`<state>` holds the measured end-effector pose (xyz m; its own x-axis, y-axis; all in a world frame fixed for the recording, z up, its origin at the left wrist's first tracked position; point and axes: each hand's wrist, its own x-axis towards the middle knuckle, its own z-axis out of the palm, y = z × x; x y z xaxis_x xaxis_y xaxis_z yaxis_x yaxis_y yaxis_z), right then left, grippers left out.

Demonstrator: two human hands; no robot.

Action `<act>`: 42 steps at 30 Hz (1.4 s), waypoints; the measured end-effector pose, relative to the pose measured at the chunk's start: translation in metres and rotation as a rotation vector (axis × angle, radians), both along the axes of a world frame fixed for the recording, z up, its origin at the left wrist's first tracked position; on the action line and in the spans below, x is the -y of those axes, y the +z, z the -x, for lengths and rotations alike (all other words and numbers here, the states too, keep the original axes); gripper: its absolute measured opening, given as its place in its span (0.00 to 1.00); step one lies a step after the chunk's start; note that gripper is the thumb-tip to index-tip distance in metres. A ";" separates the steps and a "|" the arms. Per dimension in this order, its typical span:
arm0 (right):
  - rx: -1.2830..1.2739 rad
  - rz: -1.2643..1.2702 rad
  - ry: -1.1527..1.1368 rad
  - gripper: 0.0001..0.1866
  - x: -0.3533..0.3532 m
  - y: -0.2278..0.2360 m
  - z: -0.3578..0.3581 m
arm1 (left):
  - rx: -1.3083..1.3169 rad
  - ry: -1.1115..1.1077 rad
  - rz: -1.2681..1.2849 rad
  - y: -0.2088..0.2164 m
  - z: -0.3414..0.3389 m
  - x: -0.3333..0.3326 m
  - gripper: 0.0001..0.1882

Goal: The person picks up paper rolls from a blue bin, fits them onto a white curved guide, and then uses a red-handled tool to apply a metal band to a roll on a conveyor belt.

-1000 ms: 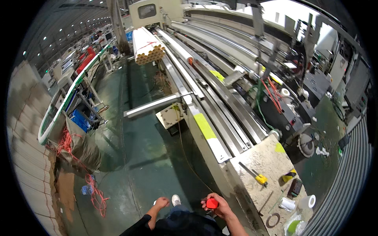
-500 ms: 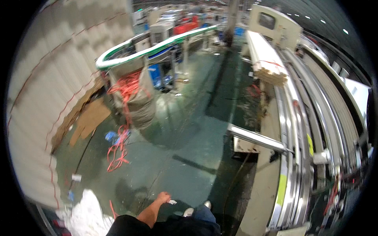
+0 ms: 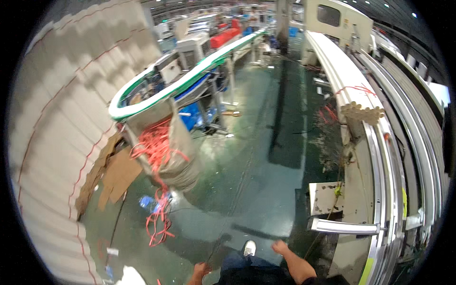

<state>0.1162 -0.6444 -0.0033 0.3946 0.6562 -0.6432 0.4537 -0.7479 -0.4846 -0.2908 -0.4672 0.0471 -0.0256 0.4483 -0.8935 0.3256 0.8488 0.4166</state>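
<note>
My left hand (image 3: pixel 202 270) hangs low over the green floor (image 3: pixel 223 190), left of my legs, its fingers blurred and partly hidden. My right hand (image 3: pixel 279 247) is held out on the right, fingers curled in, with nothing seen in it. Neither hand touches anything around it. Between them a white shoe (image 3: pixel 250 248) steps forward on the floor. Nearest to my right hand is a metal-faced arm (image 3: pixel 344 226) jutting out from the long machine on the right.
A sack (image 3: pixel 183 164) overflows with red strapping (image 3: pixel 156 142), which trails onto the floor. Behind it curves a green-and-white conveyor (image 3: pixel 190 71). Flattened cardboard (image 3: pixel 121 173) lies by a pale curtain (image 3: pixel 57 142). Bundled white tubes (image 3: pixel 339 66) rest along the machine's metal rails (image 3: pixel 380 175).
The view has turned left and moved forward; the sack and jutting arm appear nearer. My right hand has come into view. My left hand has dropped toward the lower edge.
</note>
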 end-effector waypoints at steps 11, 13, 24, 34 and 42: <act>0.032 -0.315 -0.128 0.21 -0.328 0.161 -0.197 | -0.082 -0.522 0.051 -0.029 -0.182 -0.224 0.12; 0.047 -0.077 -0.169 0.20 -0.301 0.097 -0.227 | -0.132 -0.779 0.007 -0.027 -0.217 -0.259 0.11; -0.371 0.644 -1.036 0.17 -0.158 0.058 -0.271 | 0.375 -0.690 -0.482 0.036 -0.595 -0.677 0.09; -0.177 0.074 -0.702 0.21 -0.503 0.047 -0.617 | 0.212 -0.815 -0.185 0.051 -0.874 -0.759 0.16; -0.370 -0.649 -0.503 0.14 -0.782 0.205 -0.871 | 0.572 -0.931 -0.341 0.124 -1.103 -0.771 0.17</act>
